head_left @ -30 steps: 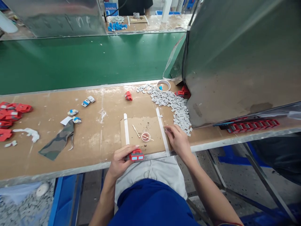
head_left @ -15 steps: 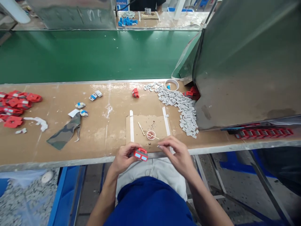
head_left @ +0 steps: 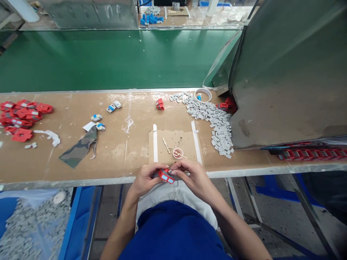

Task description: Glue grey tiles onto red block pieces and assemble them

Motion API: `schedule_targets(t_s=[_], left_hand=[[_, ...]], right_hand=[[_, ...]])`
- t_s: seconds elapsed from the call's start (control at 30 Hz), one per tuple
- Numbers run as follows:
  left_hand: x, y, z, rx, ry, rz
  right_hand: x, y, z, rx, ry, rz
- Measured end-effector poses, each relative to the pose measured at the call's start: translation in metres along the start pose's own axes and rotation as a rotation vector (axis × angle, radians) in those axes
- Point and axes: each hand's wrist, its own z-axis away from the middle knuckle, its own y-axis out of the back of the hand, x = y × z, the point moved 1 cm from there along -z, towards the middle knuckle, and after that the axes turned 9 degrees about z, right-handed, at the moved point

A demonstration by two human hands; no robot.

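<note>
My left hand is closed around a red toy vehicle part with light-blue windows, held over the table's front edge. The fingers of my right hand are pinched on a small grey piece, bringing it against the top of the red part. Just beyond my hands, a small round dish with a thin stick across it rests on a cardboard sheet taped down at both sides. A pale pointed stick lies left of the dish.
Many flat grey pieces spread at the right, near a tape roll. One red part stands farther back. Red parts pile up at far left, beside a camouflage cloth. A large metal housing blocks the right side.
My right hand has moved left with the small piece, from apart to touching the red vehicle part. My left hand keeps its hold. The whole view has shifted slightly.
</note>
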Motion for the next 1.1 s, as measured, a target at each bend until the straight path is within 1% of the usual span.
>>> schedule_targets(t_s=[0.37, 0.47, 0.6, 0.7, 0.83, 0.9, 1.1], left_hand=[[0.003, -0.002, -0.001, 0.007, -0.011, -0.041], [0.006, -0.002, -0.002, 0.005, -0.02, -0.076], [0.007, -0.003, -0.002, 0.021, -0.062, -0.138], [0.008, -0.005, -0.002, 0.021, -0.095, -0.188], [0.01, -0.006, -0.002, 0.018, -0.123, -0.214], [0.011, -0.006, -0.002, -0.001, -0.137, -0.22], [0.018, -0.006, -0.005, -0.112, -0.229, -0.263]], right_hand=[[-0.01, 0.002, -0.002, -0.057, 0.02, 0.106], [-0.009, -0.002, -0.003, -0.04, 0.011, 0.184], [-0.005, -0.008, 0.0, 0.023, 0.032, 0.277], [-0.003, -0.01, 0.005, 0.04, 0.049, 0.295], [-0.002, -0.012, 0.01, 0.045, 0.072, 0.266], [-0.002, -0.012, 0.012, 0.046, 0.088, 0.25], [-0.003, -0.011, 0.018, 0.016, 0.157, 0.288]])
